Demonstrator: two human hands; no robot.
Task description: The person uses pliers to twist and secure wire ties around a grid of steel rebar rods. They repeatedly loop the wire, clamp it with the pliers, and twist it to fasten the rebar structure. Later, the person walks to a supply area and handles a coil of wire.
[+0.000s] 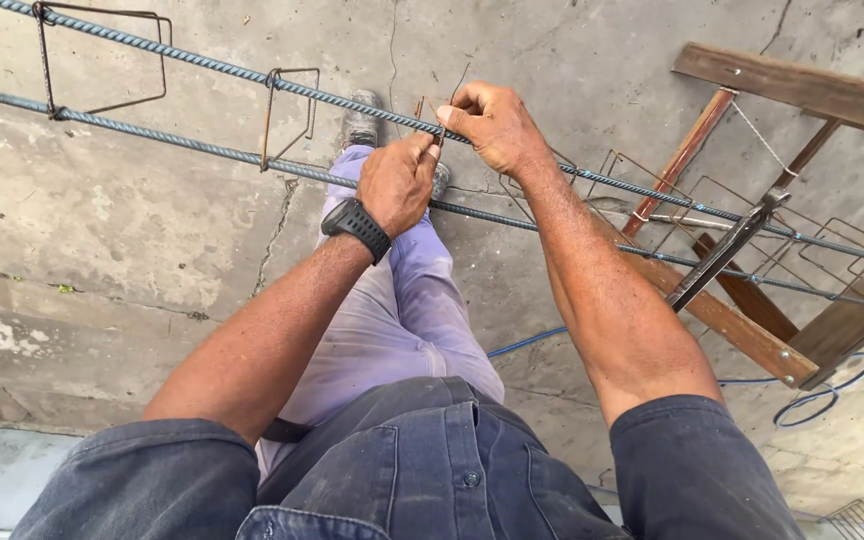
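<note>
The right hand [492, 125] and left hand [397, 183] pinch a thin rusty tie wire [422, 105] on the upper ribbed grey steel bar [252, 75] — better keep the wire tight while twisting.

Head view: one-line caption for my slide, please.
Both bare hands, left hand and right hand, pinch thin tie wire on the upper ribbed steel rebar above cracked concrete floor.

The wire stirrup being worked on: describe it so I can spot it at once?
Follow the two long ribbed steel rebars to where both hands meet. The thin rusty wire stirrup sits there, pinched by the right hand beside the left hand; the other stirrups hang untouched.
</note>
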